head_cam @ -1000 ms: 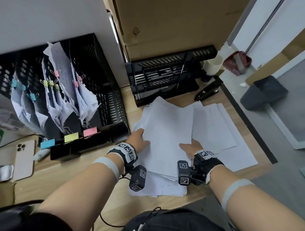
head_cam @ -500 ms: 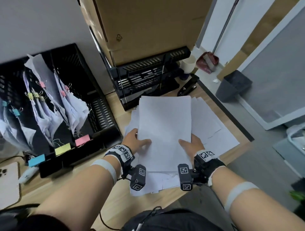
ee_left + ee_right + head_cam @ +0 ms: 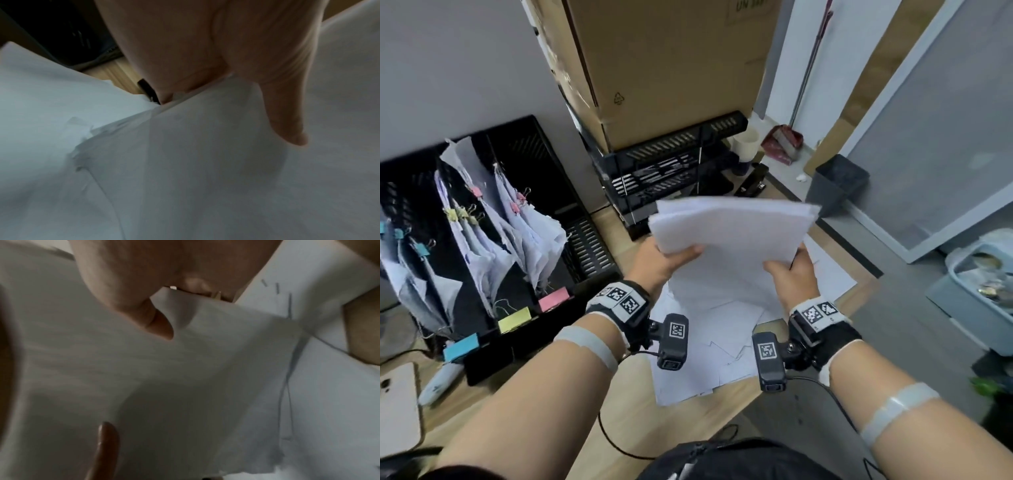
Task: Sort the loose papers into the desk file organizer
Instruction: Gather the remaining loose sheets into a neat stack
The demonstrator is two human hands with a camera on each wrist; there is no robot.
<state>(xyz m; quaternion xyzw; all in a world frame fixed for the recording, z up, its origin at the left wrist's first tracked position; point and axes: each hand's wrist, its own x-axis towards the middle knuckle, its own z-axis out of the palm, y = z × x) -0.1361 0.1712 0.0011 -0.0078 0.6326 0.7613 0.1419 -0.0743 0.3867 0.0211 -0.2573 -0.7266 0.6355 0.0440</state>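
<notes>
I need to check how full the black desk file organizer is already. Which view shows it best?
The head view: the desk file organizer stands at the left, its slots holding clipped papers. The left wrist view shows only a dark blur behind the left hand; I cannot tell if that is it. The right wrist view shows only paper and fingers.

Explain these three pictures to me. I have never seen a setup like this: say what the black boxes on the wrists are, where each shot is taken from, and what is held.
No machine here: a person wears three cameras. The wide shot comes from the head and looks down at the desk. The black boxes under the wrists are the other two cameras; their close, dim shots look along each palm. The left hand and right hand each pinch a near corner of a stack of white papers, lifted above the loose sheets on the wood. To the left stands a black file organizer with clipped bundles and blue, yellow and pink labels. A phone lies at the left edge.
</notes>
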